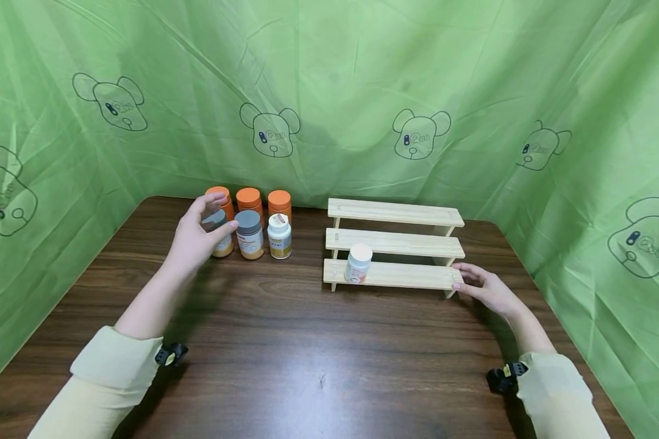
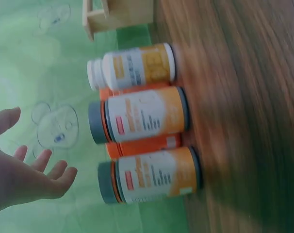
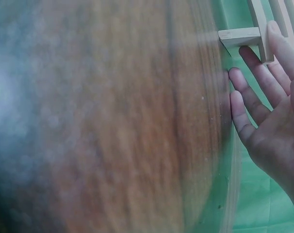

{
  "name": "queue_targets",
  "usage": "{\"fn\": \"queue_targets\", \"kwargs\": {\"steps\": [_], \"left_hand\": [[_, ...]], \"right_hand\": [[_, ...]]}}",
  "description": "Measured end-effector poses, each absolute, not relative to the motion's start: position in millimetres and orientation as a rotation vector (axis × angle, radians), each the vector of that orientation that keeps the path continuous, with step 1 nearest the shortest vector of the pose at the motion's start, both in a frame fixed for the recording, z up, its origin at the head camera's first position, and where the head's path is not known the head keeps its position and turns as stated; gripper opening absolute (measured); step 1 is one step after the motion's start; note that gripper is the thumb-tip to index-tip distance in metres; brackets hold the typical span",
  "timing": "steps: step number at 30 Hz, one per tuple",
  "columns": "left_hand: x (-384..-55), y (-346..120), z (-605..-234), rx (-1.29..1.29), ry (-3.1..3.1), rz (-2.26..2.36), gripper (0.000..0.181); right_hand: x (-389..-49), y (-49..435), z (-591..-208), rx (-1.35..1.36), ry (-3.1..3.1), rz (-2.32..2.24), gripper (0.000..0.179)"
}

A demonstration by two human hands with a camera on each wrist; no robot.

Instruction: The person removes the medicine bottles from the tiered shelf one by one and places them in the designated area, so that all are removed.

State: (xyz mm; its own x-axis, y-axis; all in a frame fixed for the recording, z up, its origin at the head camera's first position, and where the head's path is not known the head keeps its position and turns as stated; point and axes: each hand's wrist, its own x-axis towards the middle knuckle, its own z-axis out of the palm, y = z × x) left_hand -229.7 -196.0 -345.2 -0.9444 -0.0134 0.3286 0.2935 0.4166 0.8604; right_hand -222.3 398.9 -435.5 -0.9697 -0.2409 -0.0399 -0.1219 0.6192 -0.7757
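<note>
My left hand point(image 1: 194, 235) hovers with fingers spread over the left one of two grey-capped bottles, partly covering it in the head view. Beside that one stands the other grey-capped bottle point(image 1: 250, 236), and then a white bottle point(image 1: 280, 238) with a yellow label. In the left wrist view the hand is apart from the grey lids and holds nothing. My right hand point(image 1: 488, 291) pinches the right end of the lowest step of a three-step wooden rack point(image 1: 406, 275), thumb in front and fingers behind. On that step's left part stands a small white bottle point(image 1: 358, 264).
Three orange-capped bottles point(image 1: 249, 200) stand in a row behind the front bottles. Green cloth point(image 1: 340, 79) with bear drawings hangs at the back and both sides of the dark wooden table point(image 1: 285, 341).
</note>
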Motion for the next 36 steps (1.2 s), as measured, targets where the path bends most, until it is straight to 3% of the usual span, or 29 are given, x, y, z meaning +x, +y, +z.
{"fn": "queue_targets", "kwargs": {"steps": [18,26,36], "left_hand": [[-202.5,-143.2,-327.4,-0.357,-2.325,-1.683,0.055],[-207.6,-122.6,-339.9,-0.412,-2.291,-1.772,0.057],[-187.6,-90.7,-319.6,-0.496,-2.317,-1.843,0.057]], "right_hand": [[-223.0,400.1,-438.7,-0.297,2.694,-1.282,0.055],[-223.8,401.3,-440.6,-0.311,2.697,-1.289,0.053],[-224.4,400.6,-438.0,-0.305,2.712,-1.256,0.054]]}}
